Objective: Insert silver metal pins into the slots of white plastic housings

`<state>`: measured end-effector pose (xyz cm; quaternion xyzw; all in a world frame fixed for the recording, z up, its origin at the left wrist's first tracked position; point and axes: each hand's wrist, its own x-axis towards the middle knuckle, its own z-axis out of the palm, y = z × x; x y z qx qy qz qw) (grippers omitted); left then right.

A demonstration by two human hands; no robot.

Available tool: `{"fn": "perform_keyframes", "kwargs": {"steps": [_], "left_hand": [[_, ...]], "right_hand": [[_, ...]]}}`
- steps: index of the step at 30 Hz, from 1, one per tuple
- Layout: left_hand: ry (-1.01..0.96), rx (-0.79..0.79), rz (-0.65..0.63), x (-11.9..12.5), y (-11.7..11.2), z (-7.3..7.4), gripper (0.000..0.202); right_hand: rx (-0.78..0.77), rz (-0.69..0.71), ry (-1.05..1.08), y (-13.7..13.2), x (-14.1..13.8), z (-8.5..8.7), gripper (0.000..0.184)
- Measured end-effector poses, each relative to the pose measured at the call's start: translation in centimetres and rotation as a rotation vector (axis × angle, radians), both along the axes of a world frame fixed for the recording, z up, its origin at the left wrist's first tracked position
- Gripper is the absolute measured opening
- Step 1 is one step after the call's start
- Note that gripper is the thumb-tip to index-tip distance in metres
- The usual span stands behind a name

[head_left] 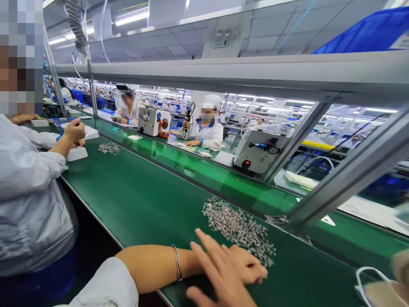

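My left hand [245, 265] reaches in from the lower left, a thin bracelet [177, 262] round its wrist. Its fingers are curled together beside the near edge of a pile of small metal pieces [234, 224]; what they pinch, if anything, is too small to make out. Crossing over the left wrist, my right hand [220, 277] has its fingers stretched and spread, slightly blurred, with nothing visible in it. Both hands are above the green work surface [143, 200]. The pile's pieces are silvery and lie loose.
A co-worker in a white coat [28, 192] is at the left, near white trays [76, 154] and a smaller metal heap [109, 148]. Slanting metal posts [306, 166] and grey machines [260, 149] line the far side. A white loop [372, 270] lies at right.
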<state>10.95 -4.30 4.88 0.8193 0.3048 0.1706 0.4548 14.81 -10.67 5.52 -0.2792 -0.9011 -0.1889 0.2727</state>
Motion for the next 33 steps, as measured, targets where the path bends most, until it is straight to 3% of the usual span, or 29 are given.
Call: {"fn": "perform_keyframes", "kwargs": {"steps": [4, 9, 14, 22, 33], "left_hand": [[0.015, -0.198, 0.08, -0.6, 0.7, 0.8, 0.039], [-0.107, -0.555, 0.053, -0.8, 0.2, 0.9, 0.039], [-0.149, -0.665, 0.077, -1.0, 0.1, 1.4, 0.037], [-0.17, -0.621, 0.049, -1.6, 0.3, 2.2, 0.025], [-0.158, -0.614, 0.073, -1.8, 0.7, 2.1, 0.035]], "right_hand": [[0.182, -0.21, 0.199, 0.0, 6.2, -0.5, 0.034], [0.153, -0.389, 0.279, -0.1, 10.2, -2.2, 0.023], [-0.001, -0.371, 0.395, -0.2, 9.3, -2.4, 0.013], [-0.086, -0.408, 0.552, -0.3, 8.3, -1.6, 0.01], [-0.253, -0.428, 0.712, 0.4, 8.0, -1.5, 0.013]]}}
